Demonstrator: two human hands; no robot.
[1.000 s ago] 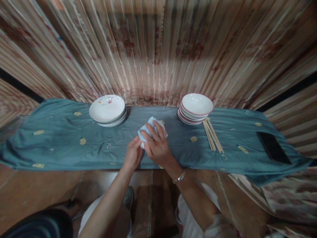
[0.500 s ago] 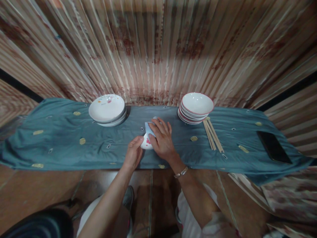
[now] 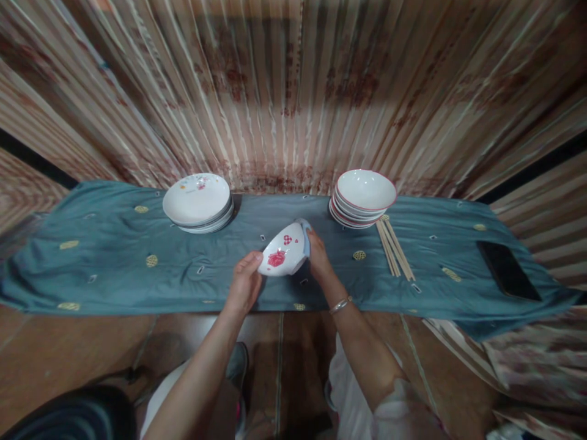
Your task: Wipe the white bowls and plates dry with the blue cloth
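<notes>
A white bowl (image 3: 283, 250) with a red rose and hearts on its outside is held tilted on its side above the cloth-covered table. My left hand (image 3: 246, 278) grips its left rim, thumb on the outer wall. On the bowl's right, my right hand (image 3: 317, 250) presses a light blue cloth (image 3: 306, 238) against it, with the fingers partly hidden behind. The inside of the bowl faces away from me.
A stack of white plates (image 3: 197, 205) stands at the back left. Stacked red-rimmed bowls (image 3: 364, 198) stand back right, beside several chopsticks (image 3: 395, 250). A black phone (image 3: 508, 272) lies at the right end of the blue-green tablecloth (image 3: 114, 256). A curtain (image 3: 284, 91) hangs behind.
My right hand has moved from the top of the bowl to its right side with the cloth. More of the bowl's flowered outside now shows. The left hand has stayed about the same.
</notes>
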